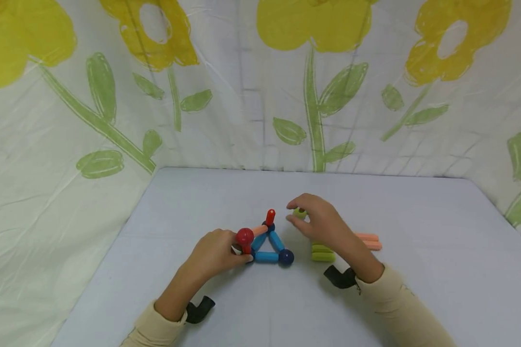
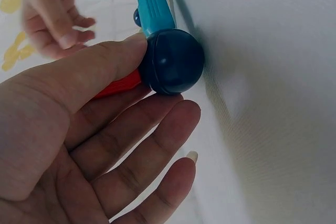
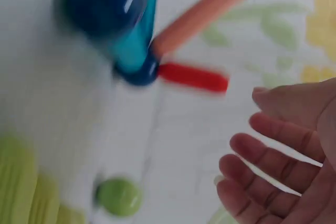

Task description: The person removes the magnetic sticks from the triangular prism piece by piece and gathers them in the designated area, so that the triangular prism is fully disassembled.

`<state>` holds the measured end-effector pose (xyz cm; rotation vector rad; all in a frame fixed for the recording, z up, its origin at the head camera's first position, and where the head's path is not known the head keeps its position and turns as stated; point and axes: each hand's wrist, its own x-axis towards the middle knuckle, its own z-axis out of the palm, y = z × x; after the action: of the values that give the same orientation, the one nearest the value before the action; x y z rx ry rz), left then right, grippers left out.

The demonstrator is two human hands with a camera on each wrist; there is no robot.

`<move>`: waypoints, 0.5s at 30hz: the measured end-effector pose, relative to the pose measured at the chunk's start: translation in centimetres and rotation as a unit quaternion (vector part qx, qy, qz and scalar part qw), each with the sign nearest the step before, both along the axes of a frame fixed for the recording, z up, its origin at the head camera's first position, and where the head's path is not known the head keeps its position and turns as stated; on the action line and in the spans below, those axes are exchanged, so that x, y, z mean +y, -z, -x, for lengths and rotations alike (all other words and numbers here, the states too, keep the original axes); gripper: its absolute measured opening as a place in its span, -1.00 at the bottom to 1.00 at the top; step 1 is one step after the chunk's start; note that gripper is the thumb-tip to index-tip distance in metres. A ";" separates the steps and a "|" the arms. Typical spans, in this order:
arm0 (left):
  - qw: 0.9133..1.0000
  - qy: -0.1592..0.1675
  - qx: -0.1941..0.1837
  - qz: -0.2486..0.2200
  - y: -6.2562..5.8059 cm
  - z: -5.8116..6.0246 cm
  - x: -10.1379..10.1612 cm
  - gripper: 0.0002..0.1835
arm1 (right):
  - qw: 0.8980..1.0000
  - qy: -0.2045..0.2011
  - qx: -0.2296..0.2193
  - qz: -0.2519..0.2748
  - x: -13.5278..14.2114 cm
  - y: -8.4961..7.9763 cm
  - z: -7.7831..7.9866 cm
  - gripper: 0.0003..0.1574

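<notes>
A toy ball-and-rod structure stands on the table, its base a triangle of blue rods (image 1: 267, 257) with dark blue balls (image 1: 286, 257) at the corners. My left hand (image 1: 219, 253) pinches its near-left corner, thumb against the dark blue ball (image 2: 173, 61) and a red rod (image 2: 121, 85) between thumb and fingers. A red ball (image 1: 245, 236) tops that upright rod, and an orange rod (image 3: 205, 14) slopes from it to the far corner, where another red rod (image 3: 193, 77) sticks up. My right hand (image 1: 319, 219) hovers with bent, parted fingers, holding nothing; a green ball (image 3: 119, 196) lies apart from it.
Green rods (image 1: 323, 256) lie side by side under the right forearm, with orange rods (image 1: 369, 242) just right of them. A dark strap end (image 1: 340, 277) hangs at each wrist. Behind the white table (image 1: 191, 193) hangs a flower-printed cloth (image 1: 252, 130).
</notes>
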<state>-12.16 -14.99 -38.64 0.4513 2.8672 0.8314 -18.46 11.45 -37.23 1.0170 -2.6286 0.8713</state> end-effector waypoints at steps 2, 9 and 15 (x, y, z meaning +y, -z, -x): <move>1.000 0.006 0.005 -0.002 0.0 0.0 -0.1 -0.76 | 0.998 -0.045 0.041 -0.002 -1.4 -0.3 -1.2 -0.72; 0.999 0.020 0.032 -0.011 0.1 0.0 -0.4 -0.82 | 0.985 -0.134 0.109 -0.016 -5.6 -0.5 -3.6 -0.50; 0.999 0.026 0.042 -0.011 0.2 0.0 -0.5 -0.83 | 0.982 -0.126 0.138 -0.013 -7.4 0.4 -3.8 -0.44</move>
<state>-12.15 -15.47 -38.82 0.5725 2.9107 0.8554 -14.63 4.07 -37.59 1.3907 -2.3207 0.6859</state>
